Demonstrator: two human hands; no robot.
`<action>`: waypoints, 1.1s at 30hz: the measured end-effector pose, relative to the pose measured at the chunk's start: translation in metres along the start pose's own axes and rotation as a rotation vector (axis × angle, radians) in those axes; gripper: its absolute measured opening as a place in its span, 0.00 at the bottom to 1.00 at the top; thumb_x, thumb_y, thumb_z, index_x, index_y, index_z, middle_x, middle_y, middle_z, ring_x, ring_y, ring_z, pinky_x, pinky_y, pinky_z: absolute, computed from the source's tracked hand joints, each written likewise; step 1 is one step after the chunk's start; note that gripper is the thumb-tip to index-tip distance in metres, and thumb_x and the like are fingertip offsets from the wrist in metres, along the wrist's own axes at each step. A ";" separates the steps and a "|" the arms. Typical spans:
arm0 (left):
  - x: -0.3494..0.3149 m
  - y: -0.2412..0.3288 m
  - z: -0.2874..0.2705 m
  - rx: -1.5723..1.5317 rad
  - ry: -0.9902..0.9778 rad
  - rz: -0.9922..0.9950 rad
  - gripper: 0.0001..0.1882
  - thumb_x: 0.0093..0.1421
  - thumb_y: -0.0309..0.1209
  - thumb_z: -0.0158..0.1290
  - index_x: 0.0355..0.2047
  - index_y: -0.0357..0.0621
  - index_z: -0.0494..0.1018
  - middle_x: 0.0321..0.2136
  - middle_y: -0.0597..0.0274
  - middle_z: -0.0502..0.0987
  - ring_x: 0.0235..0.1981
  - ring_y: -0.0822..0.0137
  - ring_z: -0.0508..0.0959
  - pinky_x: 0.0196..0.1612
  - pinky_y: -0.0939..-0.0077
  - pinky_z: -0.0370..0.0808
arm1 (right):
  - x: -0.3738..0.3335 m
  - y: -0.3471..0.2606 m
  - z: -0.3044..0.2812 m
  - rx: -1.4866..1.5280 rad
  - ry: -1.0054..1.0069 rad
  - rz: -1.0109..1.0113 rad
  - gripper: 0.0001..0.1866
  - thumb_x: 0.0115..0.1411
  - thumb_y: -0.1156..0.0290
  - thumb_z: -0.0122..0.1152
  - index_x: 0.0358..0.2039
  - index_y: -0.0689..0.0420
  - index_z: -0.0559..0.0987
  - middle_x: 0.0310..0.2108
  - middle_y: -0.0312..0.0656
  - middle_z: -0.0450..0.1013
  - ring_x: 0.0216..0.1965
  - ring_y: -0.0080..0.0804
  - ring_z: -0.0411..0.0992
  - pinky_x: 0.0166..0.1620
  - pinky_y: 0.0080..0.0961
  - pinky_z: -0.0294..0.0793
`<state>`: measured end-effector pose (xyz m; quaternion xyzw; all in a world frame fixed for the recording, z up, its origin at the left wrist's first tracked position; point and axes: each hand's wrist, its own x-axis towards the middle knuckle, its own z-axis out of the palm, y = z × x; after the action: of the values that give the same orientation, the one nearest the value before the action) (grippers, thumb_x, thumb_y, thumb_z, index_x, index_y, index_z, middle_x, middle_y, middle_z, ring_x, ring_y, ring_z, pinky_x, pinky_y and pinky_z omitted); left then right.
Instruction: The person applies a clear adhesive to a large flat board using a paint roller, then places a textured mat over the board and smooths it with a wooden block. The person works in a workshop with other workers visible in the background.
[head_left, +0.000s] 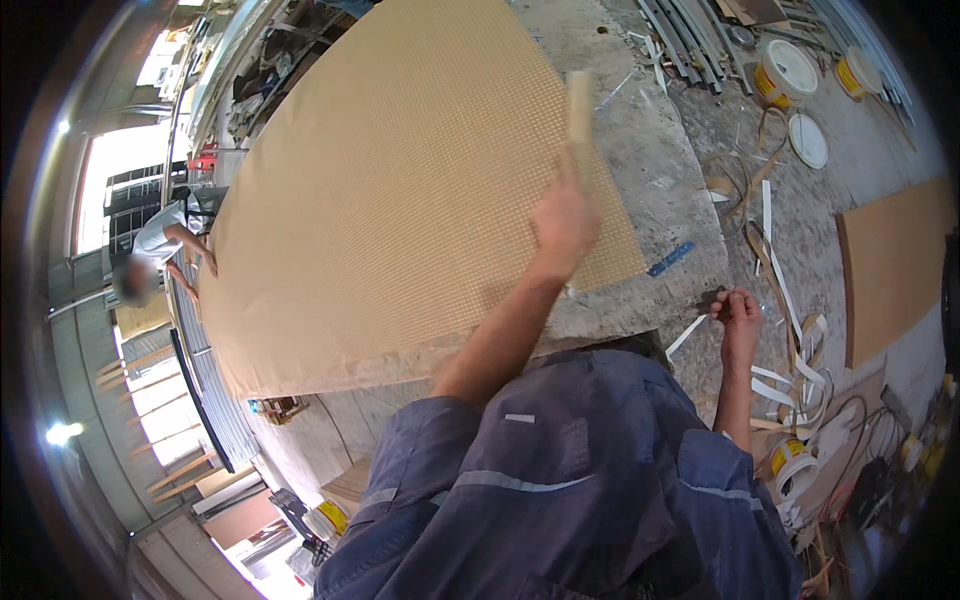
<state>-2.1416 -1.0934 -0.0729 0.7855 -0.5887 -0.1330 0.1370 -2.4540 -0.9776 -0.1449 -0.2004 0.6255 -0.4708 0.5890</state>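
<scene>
A large tan sheet with a fine grid pattern (400, 180) covers much of the worktable. Over its right edge, my left hand (567, 225) is closed around a pale, straight, wood-coloured stick (580, 110), which is smeared by motion and points away from me. My right hand (738, 312) is off the table's near right corner. Its fingers pinch a small dark flat piece (710, 300) whose kind I cannot make out. A narrow blue object (670, 259) lies on the bare tabletop (690, 215) beside the sheet's near right corner.
Across the sheet at the left, a co-worker (165, 240) leans with both hands at its edge. White tubs (785, 72), a round lid (808, 140), loose strips (775, 260) and a brown board (895, 270) lie on the floor at right. Metal profiles (685, 40) rest at the far right.
</scene>
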 end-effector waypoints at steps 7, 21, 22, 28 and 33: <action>-0.026 0.019 0.006 -0.014 -0.084 0.255 0.40 0.56 0.34 0.53 0.67 0.43 0.51 0.37 0.46 0.75 0.30 0.49 0.78 0.30 0.55 0.77 | 0.038 0.006 0.036 -0.111 -0.012 -0.064 0.07 0.65 0.71 0.53 0.41 0.59 0.74 0.30 0.39 0.76 0.25 0.24 0.74 0.27 0.20 0.74; 0.201 -0.131 -0.068 0.101 -0.261 0.437 0.35 0.62 0.37 0.50 0.68 0.55 0.52 0.42 0.50 0.75 0.37 0.55 0.78 0.38 0.63 0.78 | 0.057 0.021 0.051 -0.339 0.442 -0.061 0.16 0.65 0.66 0.52 0.49 0.62 0.73 0.25 0.37 0.74 0.16 0.23 0.69 0.18 0.18 0.66; 0.237 -0.133 -0.078 0.133 -0.258 0.427 0.35 0.62 0.37 0.50 0.68 0.55 0.52 0.43 0.49 0.75 0.38 0.54 0.78 0.40 0.61 0.78 | 0.058 0.021 0.053 -0.369 0.470 -0.060 0.16 0.65 0.66 0.52 0.49 0.62 0.73 0.25 0.37 0.74 0.16 0.23 0.69 0.18 0.19 0.65; 0.478 -0.218 -0.058 0.074 0.090 0.403 0.34 0.60 0.41 0.49 0.66 0.53 0.57 0.47 0.43 0.75 0.46 0.46 0.77 0.49 0.55 0.73 | 0.060 0.008 0.078 -0.464 0.615 0.012 0.14 0.65 0.65 0.52 0.46 0.60 0.75 0.21 0.36 0.70 0.14 0.23 0.65 0.17 0.19 0.63; 0.498 -0.151 -0.144 0.072 0.164 0.342 0.19 0.63 0.35 0.46 0.52 0.42 0.71 0.43 0.40 0.78 0.47 0.47 0.78 0.47 0.57 0.74 | 0.056 0.019 0.067 -0.388 0.686 0.016 0.13 0.66 0.65 0.51 0.44 0.59 0.75 0.19 0.34 0.67 0.15 0.21 0.63 0.18 0.20 0.64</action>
<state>-1.8187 -1.5228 -0.0197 0.6865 -0.7049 -0.0220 0.1770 -2.3989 -1.0373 -0.1824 -0.1342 0.8650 -0.3786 0.3008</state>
